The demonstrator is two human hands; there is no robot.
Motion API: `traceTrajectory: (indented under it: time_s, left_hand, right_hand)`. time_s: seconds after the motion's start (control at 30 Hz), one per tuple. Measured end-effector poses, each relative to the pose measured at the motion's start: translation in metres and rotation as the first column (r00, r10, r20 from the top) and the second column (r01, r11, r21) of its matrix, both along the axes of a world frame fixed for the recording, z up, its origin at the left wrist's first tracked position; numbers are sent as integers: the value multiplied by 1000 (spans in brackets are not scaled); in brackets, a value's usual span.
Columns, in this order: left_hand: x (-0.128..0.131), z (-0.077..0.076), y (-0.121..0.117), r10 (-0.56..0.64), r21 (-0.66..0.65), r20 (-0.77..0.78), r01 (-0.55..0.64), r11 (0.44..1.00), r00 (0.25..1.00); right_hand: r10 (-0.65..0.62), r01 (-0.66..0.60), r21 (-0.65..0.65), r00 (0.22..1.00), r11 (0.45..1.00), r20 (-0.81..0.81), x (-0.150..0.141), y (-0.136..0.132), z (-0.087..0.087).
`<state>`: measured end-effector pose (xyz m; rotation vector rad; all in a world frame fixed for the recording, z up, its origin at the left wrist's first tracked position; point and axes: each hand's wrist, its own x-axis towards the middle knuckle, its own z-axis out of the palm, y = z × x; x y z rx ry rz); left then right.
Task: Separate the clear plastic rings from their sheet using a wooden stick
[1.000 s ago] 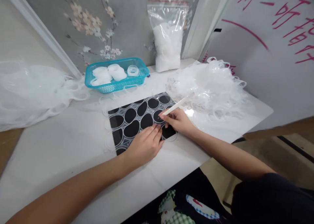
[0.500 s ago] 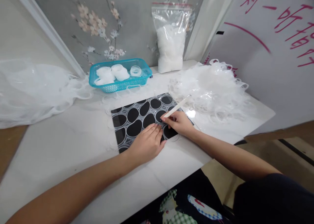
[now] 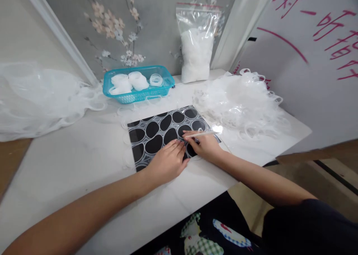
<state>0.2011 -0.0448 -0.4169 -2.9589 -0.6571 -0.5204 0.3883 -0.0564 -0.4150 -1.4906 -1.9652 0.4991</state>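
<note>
A black sheet (image 3: 156, 130) patterned with clear oval rings lies on the white table (image 3: 69, 169). My left hand (image 3: 166, 161) rests flat on the sheet's near edge, fingers stretched out together. My right hand (image 3: 205, 147) is closed in a pinch on a thin white stick (image 3: 200, 134), which lies low and nearly level, its tip at the sheet beside my left fingertips.
A blue basket (image 3: 138, 82) with white rings stands behind the sheet. A zip bag of white pieces (image 3: 195, 42) leans against the wall. Heaps of clear rings (image 3: 243, 100) lie right; a clear plastic bag (image 3: 36, 98) lies left. A board with red writing (image 3: 307, 50) stands right.
The white stick has tipped down from a steep slant to nearly level over the sheet. My left hand has stayed flat on the sheet. The view shifted slightly.
</note>
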Motion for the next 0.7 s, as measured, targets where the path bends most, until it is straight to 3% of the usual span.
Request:
traceTrajectory:
  time_s: [0.1, 0.17, 0.2, 0.27, 0.3, 0.4, 0.47, 0.57, 0.7]
  left_hand:
    - [-1, 0, 0, 6, -62, -19, -7, 998, 1000]
    - [-2, 1, 1, 9, -96, -33, -12, 995, 999]
    - [-2, 3, 1, 9, -116, -34, -12, 993, 999]
    - [-2, 10, 5, 1, -167, -27, -6, 986, 1000]
    - [-1, 14, 7, -2, -197, -22, -2, 980, 1000]
    - [7, 25, 16, -2, -251, -1, 1, 968, 1000]
    - [16, 27, 22, -7, -209, 10, 9, 978, 1000]
    - [33, 20, 29, -65, -120, -20, 63, 991, 998]
    - [49, 9, 32, -119, -109, -110, 107, 988, 987]
  right_hand:
    - [4, -5, 1, 975, 1000, 223, 4, 8, 5]
    - [-124, 120, 33, 960, 992, 250, 20, 28, 17]
    - [-267, 253, 90, 941, 963, 210, 32, 39, 24]
    - [-528, 513, 212, 849, 832, 18, 59, 56, 36]
    - [-563, 563, 241, 823, 790, -79, 70, 59, 39]
    - [-431, 449, 116, 889, 886, -152, 84, 46, 32]
    - [-320, 323, -13, 931, 946, -177, 78, 29, 20]
    - [-235, 215, -99, 926, 972, -295, 63, 14, 4]
    - [-188, 161, -107, 926, 981, -327, 57, 15, 1]
